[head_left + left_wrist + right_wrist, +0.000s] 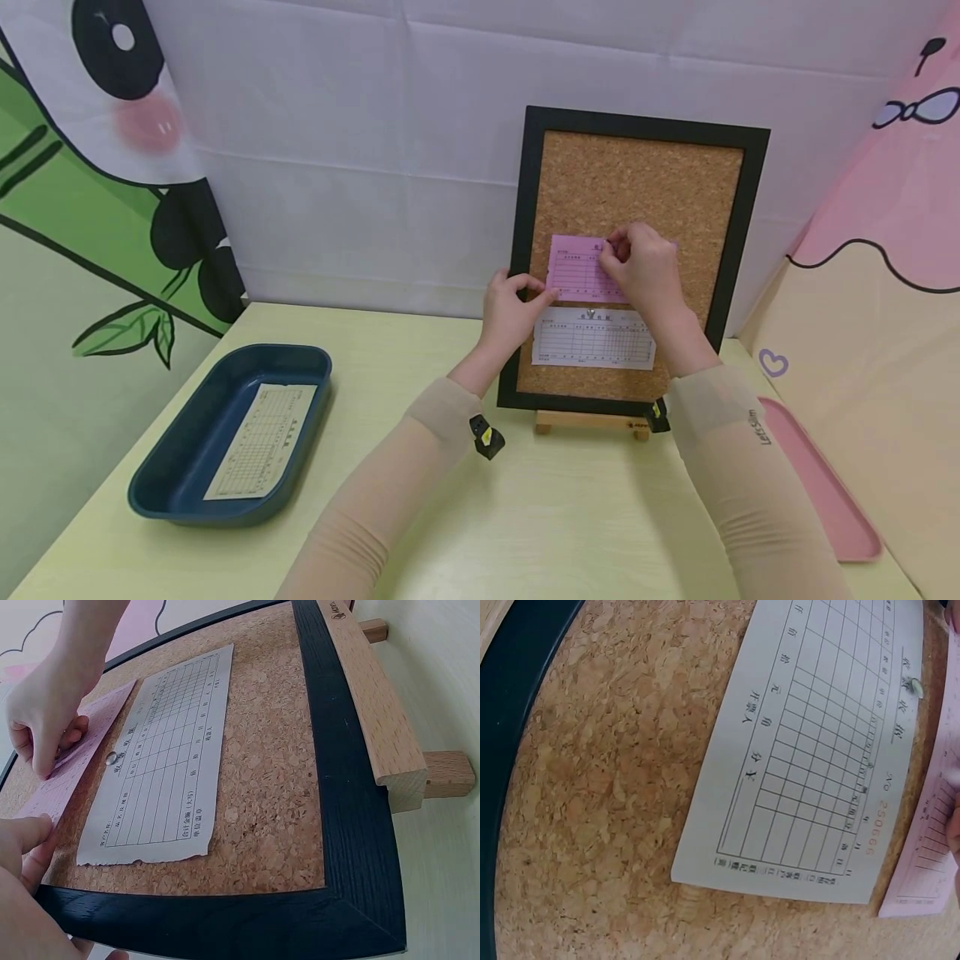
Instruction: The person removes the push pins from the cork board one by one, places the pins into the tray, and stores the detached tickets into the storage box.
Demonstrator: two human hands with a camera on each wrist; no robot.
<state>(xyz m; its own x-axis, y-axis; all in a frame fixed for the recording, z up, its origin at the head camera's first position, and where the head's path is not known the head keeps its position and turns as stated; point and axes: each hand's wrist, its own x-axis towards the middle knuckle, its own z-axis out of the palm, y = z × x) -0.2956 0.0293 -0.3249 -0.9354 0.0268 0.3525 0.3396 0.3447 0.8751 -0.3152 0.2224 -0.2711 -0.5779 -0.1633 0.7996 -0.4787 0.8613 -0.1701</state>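
Fingers of the left hand (512,312) hold the pink slip (573,271); those of the right hand (645,271) are narrow, around what I cannot tell.

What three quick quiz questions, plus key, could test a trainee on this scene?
1. True or false: on the cork board, the white slip is below the pink slip.

2. Where does the cream slip lie?
a) in the pink tray
b) in the blue tray
c) directly on the table

3. Fill in: in the head view, the person's ____ is at the pink slip's lower-left corner.

Key: 1 true; 2 b; 3 left hand.
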